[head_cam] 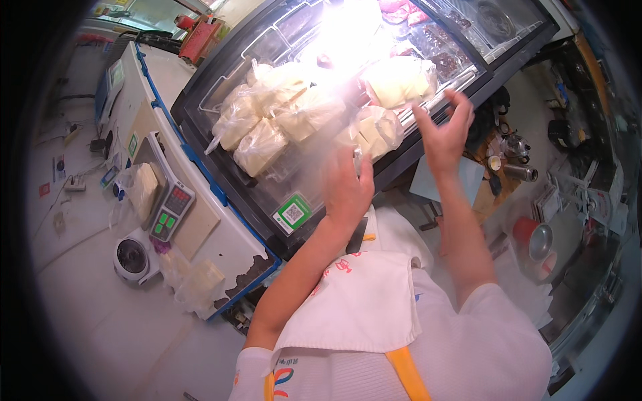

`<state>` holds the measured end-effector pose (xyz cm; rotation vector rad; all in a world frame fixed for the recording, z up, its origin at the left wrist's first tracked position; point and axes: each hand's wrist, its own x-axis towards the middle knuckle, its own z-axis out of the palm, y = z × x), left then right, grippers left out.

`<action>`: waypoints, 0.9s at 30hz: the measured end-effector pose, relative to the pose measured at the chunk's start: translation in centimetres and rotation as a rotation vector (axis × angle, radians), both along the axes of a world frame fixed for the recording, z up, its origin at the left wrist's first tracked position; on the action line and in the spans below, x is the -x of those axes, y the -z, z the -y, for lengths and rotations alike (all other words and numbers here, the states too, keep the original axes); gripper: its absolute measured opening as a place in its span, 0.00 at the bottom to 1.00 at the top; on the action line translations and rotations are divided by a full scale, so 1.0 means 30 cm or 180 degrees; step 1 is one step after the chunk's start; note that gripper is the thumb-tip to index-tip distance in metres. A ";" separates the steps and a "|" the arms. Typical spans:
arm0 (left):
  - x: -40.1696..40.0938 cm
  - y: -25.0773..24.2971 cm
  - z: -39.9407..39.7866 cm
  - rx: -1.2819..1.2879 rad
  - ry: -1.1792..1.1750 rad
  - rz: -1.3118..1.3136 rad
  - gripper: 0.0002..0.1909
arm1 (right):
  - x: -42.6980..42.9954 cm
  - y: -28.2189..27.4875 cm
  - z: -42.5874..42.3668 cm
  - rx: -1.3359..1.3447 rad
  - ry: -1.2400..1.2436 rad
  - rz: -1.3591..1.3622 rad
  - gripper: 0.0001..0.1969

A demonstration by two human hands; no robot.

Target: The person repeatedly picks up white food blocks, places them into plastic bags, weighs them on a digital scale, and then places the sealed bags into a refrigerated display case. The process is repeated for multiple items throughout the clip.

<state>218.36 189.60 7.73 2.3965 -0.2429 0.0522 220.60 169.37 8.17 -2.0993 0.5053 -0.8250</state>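
A glass-topped chest freezer (pixel 200 170) stands before me, with several clear plastic bags of pale blocks (pixel 261 145) at its left part. My left hand (pixel 348 185) is over the glass, fingers bent, beside the near end of a bag of pale slabs (pixel 376 133); whether it touches the bag is unclear. To the right, my right hand (pixel 445 125) is raised at the freezer's front rim, thumb and fingers spread, nothing between them. Just beyond it lies a larger bag of pale yellow pieces (pixel 401 80). Strong glare hides the middle of the freezer.
At left, a white counter (pixel 235 235) with a blue edge carries a digital scale (pixel 172 208), which has a bagged block (pixel 145 188) beside its display. A small fan (pixel 133 255) is farther left. A wooden table (pixel 496 195) with a metal flask (pixel 521 172) stands at right, near a red container (pixel 531 238).
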 end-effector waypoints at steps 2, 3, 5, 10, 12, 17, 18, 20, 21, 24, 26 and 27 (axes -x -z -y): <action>0.000 0.016 -0.002 0.0066 0.0114 -0.0192 0.14 | -0.110 0.005 0.065 0.0827 0.0370 -0.0478 0.25; 0.002 0.020 -0.007 0.0157 0.0207 -0.0364 0.13 | -0.172 0.056 0.106 0.1069 0.0457 -0.0794 0.24; 0.015 0.009 -0.008 0.0428 0.0391 -0.0680 0.12 | -0.284 0.126 0.196 0.0840 0.0440 -0.1140 0.21; 0.057 -0.092 -0.024 0.0789 0.0700 -0.1151 0.08 | -0.425 0.171 0.327 -0.2474 -0.0612 -0.0514 0.09; 0.066 -0.093 -0.045 0.0716 0.0828 -0.0990 0.08 | -0.436 0.093 0.321 -0.3411 -0.0982 -0.0383 0.08; 0.126 -0.056 -0.136 0.0733 0.0763 -0.0884 0.10 | -0.372 -0.146 0.188 -0.3492 -0.1695 -0.0371 0.09; 0.140 -0.067 -0.155 0.0749 0.0586 -0.0725 0.12 | -0.344 -0.210 0.147 -0.3360 -0.1888 -0.0308 0.10; 0.153 -0.125 -0.197 0.0754 0.0258 -0.0389 0.14 | -0.286 -0.353 0.088 -0.2986 -0.2155 -0.0343 0.12; 0.156 -0.149 -0.238 0.0841 0.0210 -0.0433 0.15 | -0.263 -0.424 0.065 -0.2705 -0.2215 -0.0439 0.13; 0.172 -0.227 -0.346 0.1213 0.0161 -0.0522 0.20 | -0.171 -0.611 -0.048 -0.2770 -0.2987 -0.0272 0.15; 0.159 -0.321 -0.369 0.1443 -0.0006 -0.0065 0.22 | -0.130 -0.688 -0.141 -0.2622 -0.3392 -0.0394 0.15; 0.155 -0.371 -0.375 0.1540 -0.0087 0.0172 0.23 | -0.113 -0.695 -0.189 -0.2692 -0.3279 -0.0402 0.15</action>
